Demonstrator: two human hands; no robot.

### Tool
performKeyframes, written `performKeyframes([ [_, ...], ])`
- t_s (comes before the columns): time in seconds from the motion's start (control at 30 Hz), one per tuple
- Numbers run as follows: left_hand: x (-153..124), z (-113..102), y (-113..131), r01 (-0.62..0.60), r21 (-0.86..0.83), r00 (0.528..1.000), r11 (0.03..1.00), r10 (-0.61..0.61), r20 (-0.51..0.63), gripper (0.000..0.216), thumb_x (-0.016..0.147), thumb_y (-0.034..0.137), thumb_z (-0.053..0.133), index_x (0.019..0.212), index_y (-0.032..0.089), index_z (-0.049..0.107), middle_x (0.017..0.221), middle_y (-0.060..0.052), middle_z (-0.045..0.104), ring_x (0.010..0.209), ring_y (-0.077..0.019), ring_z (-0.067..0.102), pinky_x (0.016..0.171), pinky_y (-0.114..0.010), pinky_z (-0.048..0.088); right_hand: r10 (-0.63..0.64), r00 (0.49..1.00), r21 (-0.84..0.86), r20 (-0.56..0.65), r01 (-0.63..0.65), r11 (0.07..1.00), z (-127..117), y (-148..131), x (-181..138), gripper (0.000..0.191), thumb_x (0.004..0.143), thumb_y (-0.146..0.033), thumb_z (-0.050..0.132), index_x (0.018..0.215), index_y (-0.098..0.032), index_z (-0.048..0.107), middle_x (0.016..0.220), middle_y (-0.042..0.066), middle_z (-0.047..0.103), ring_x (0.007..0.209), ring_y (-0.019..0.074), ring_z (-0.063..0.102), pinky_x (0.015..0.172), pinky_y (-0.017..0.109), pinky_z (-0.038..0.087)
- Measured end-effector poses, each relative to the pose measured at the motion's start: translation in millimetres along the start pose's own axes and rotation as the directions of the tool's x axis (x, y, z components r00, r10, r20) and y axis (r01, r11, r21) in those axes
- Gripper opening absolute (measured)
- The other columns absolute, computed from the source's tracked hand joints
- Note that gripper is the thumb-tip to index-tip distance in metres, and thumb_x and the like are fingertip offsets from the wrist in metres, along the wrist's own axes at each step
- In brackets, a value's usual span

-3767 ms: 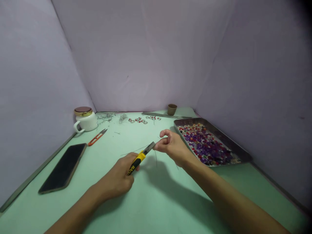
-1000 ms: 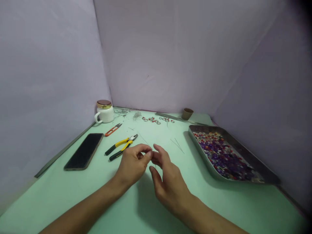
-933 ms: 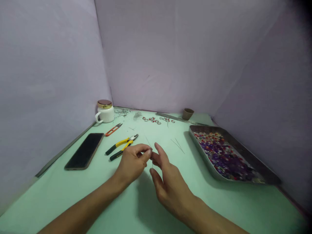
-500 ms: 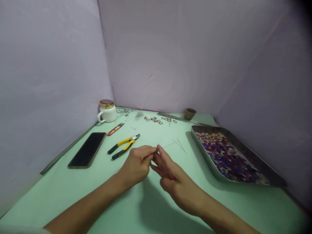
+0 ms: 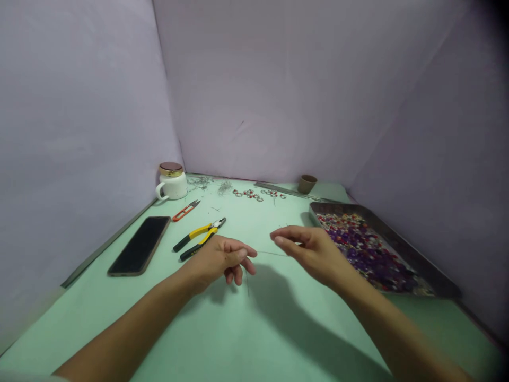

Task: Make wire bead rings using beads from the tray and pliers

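Note:
My left hand [image 5: 225,260] is closed in a pinch on a thin wire [image 5: 272,253], its lower fingers loosely bent. One stretch of the wire runs right toward my right hand; another thin end hangs below the left fingers. My right hand [image 5: 314,252] hovers to the right, thumb and index fingertips drawn together. Whatever they hold, if anything, is too small to make out. Just behind my left hand lie pliers [image 5: 204,232] with yellow and black handles.
A phone [image 5: 140,246], orange thread snips [image 5: 186,210] and a lidded white mug [image 5: 173,185] are on the left. Red-and-clear beaded pieces [image 5: 248,194], tangled wire [image 5: 225,187] and a small brown cup [image 5: 307,184] stand behind. A metal tray [image 5: 314,212] of beads is at right.
My hands have come apart from touching fingertips. The right hand has moved right and up, the left slightly left, and wire now shows between them.

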State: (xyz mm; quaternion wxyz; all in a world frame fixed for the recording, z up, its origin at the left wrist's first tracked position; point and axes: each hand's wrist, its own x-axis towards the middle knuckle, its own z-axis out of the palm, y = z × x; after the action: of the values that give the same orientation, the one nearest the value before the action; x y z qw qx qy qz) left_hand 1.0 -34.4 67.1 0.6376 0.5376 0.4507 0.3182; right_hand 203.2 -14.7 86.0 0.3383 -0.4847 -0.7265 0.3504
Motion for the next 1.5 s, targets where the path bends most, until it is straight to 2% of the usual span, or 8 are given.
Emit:
performKeyframes([
  [0.17,4.1,4.2,-4.6,0.002,0.035,0.999,0.999,0.000,-0.053,0.026,0.071,0.033,0.055,0.078,0.010,0.064,0.067,-0.007,0.065,0.044,-0.0090,0.051,0.040,-0.020,0.034,-0.054,0.994,-0.070,0.100,0.061,0.996,22.8,8.1,-2.4,0.016,0.072,-0.032,0.057,0.079,-0.022,0.067,0.076,0.001,0.068,0.068,0.0143,0.058,0.061,0.026,0.043],
  [0.33,3.7,13.3,-5.1,-0.016,0.122,0.963,0.992,0.048,-0.267,0.015,0.064,0.025,0.059,0.061,0.012,0.065,0.053,0.000,0.055,0.044,-0.0058,0.039,0.043,-0.020,0.030,-0.053,0.990,-0.153,0.132,0.073,0.985,30.0,5.3,-7.5,0.012,0.072,-0.028,0.057,0.073,-0.021,0.067,0.064,0.000,0.065,0.058,0.0123,0.054,0.055,0.024,0.039],
  [0.8,10.5,5.1,-3.8,-0.013,-0.025,0.851,1.000,-0.002,-0.525,0.010,0.058,0.019,0.056,0.050,0.013,0.059,0.053,0.001,0.052,0.043,-0.0047,0.030,0.043,-0.021,0.024,0.146,0.925,-0.027,0.350,-0.146,0.989,11.3,20.3,0.3,0.011,0.064,-0.026,0.061,0.063,-0.016,0.067,0.051,0.000,0.059,0.047,0.0103,0.049,0.044,0.022,0.037],
  [0.93,12.5,-5.1,-6.4,0.055,-0.119,0.867,0.991,-0.106,-0.487,0.012,0.057,0.021,0.058,0.059,0.010,0.062,0.056,0.000,0.052,0.045,-0.0049,0.037,0.042,-0.019,0.025,0.194,0.780,-0.149,0.595,-0.130,0.980,-26.6,32.2,5.2,0.005,0.057,-0.019,0.064,0.060,-0.017,0.068,0.052,0.001,0.062,0.047,0.0109,0.052,0.044,0.021,0.038],
  [1.0,13.0,-7.3,-7.9,0.121,-0.154,0.890,0.981,-0.176,-0.420,0.013,0.057,0.020,0.059,0.062,0.009,0.062,0.055,0.000,0.052,0.045,-0.0051,0.039,0.041,-0.018,0.025,0.182,0.791,-0.164,0.584,-0.104,0.981,-45.3,35.6,8.1,0.009,0.059,-0.022,0.064,0.065,-0.017,0.069,0.057,0.001,0.064,0.051,0.0121,0.054,0.049,0.023,0.040],
  [1.1,13.4,-4.2,-10.4,0.189,-0.190,0.915,0.963,-0.243,-0.321,0.013,0.058,0.019,0.060,0.064,0.008,0.063,0.051,0.000,0.049,0.044,-0.0051,0.040,0.040,-0.018,0.025,0.139,0.898,-0.086,0.418,-0.113,0.990,-56.3,33.1,12.3,0.014,0.065,-0.029,0.061,0.068,-0.017,0.068,0.061,0.001,0.064,0.057,0.0125,0.055,0.055,0.024,0.042],
  [1.27,13.0,5.1,-13.7,0.183,-0.200,0.936,0.963,-0.233,-0.264,0.018,0.061,0.023,0.061,0.068,0.007,0.064,0.053,0.000,0.050,0.044,-0.0045,0.040,0.040,-0.018,0.025,0.146,0.954,0.153,0.263,-0.191,0.970,-31.3,24.7,15.6,0.018,0.069,-0.031,0.060,0.075,-0.014,0.065,0.068,0.004,0.064,0.062,0.0124,0.057,0.062,0.027,0.046],
  [1.5,11.3,14.4,-18.4,0.185,-0.079,0.956,0.980,-0.198,-0.219,0.019,0.063,0.025,0.061,0.069,0.007,0.063,0.054,-0.001,0.053,0.043,-0.0043,0.040,0.041,-0.018,0.026,0.197,0.872,0.426,0.448,-0.402,0.811,18.3,33.4,10.0,0.024,0.069,-0.036,0.062,0.078,-0.014,0.064,0.070,0.003,0.062,0.058,0.0098,0.055,0.051,0.023,0.047],
])
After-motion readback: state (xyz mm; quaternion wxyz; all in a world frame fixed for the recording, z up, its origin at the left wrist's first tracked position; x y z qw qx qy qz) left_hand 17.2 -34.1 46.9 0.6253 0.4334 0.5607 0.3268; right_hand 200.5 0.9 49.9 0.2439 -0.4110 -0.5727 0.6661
